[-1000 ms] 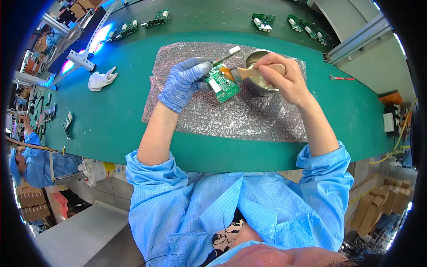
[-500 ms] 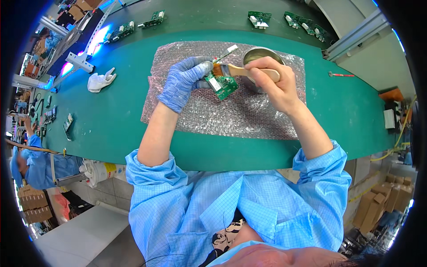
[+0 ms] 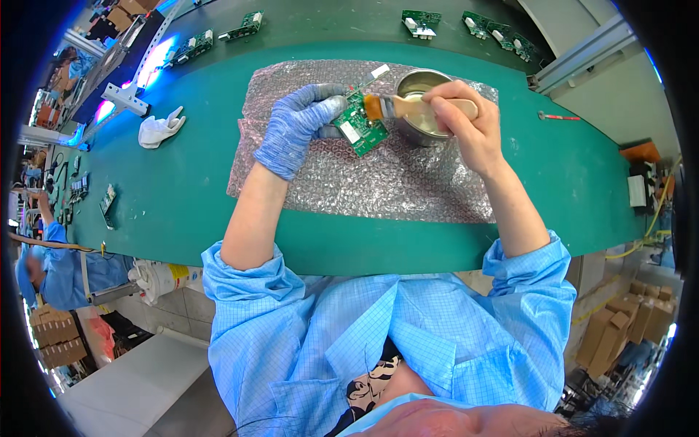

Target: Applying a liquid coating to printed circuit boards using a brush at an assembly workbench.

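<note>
Wearing a blue-grey glove, my left hand grips a green circuit board by its left edge, tilted above the bubble wrap. White components show on the board. My bare right hand is closed around the wooden handle of a brush. The brown bristles are at the board's upper right; whether they touch it I cannot tell. Just behind the brush stands a round metal bowl with pale liquid inside, partly hidden by the brush and my right fingers.
Bubble wrap covers the middle of the green table. A white glove and another circuit board lie to the left. More boards line the far side. A red-handled tool lies right. Another person is at far left.
My right hand has moved to the right and a little up with the brush, uncovering more of the board. The bristles have shifted from my left fingertips toward the board's right side.
</note>
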A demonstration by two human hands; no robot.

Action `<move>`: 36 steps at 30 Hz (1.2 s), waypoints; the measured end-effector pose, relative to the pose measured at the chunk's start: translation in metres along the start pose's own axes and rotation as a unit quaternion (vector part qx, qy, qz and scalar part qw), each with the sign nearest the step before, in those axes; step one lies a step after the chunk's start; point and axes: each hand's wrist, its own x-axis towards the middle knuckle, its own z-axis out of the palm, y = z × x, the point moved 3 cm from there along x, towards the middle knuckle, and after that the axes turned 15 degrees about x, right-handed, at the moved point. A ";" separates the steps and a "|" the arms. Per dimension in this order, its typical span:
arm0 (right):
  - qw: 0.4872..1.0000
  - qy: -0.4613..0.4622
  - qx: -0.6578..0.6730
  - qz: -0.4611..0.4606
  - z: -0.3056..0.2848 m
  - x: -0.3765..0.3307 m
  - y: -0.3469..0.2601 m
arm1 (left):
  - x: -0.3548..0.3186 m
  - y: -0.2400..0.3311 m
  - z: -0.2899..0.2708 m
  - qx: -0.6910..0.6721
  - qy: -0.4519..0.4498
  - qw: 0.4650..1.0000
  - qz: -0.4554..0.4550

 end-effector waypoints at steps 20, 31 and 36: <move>0.993 0.113 0.013 0.036 0.015 -0.020 0.022 | 0.003 -0.004 0.000 -0.091 0.064 0.994 0.013; 0.983 0.172 0.057 0.014 0.009 -0.007 0.015 | 0.001 0.001 -0.003 -0.102 0.100 0.990 0.019; 0.992 0.097 0.050 0.068 0.016 -0.015 0.016 | 0.003 -0.001 -0.003 -0.094 0.113 0.989 0.007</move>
